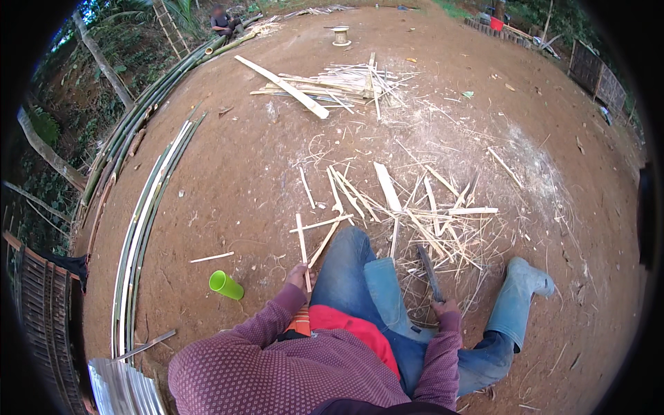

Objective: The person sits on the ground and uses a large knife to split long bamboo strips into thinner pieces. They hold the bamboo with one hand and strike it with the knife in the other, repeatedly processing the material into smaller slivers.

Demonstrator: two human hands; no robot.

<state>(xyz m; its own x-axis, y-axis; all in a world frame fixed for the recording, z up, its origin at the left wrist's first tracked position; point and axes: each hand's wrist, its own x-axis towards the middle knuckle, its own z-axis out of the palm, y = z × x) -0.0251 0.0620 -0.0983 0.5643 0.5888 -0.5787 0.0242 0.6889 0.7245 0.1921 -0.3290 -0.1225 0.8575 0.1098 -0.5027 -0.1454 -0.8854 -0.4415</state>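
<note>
Dirt ground (228, 152); pale strip (301, 241) in left grip (298, 276), long axis forward.

Bamboo strip (301, 240): pale cream-yellow, long, narrow, approx. straight, 1 pc. Held in L hand (298, 276) nr its lower end, w/ a short bit showing below the fist. Most of its length sticks out past the fingers, away fr. the person, far end leaning a touch to L. Surface detail too small to read.

Machete (429, 272): dk grey blade, long & straight-ish. Handle mostly hidden in R hand (446, 308). Blade bare, tip pointing away fr. person & slightly L. Sits to R of strip, well apart, blade not touching it.
</note>
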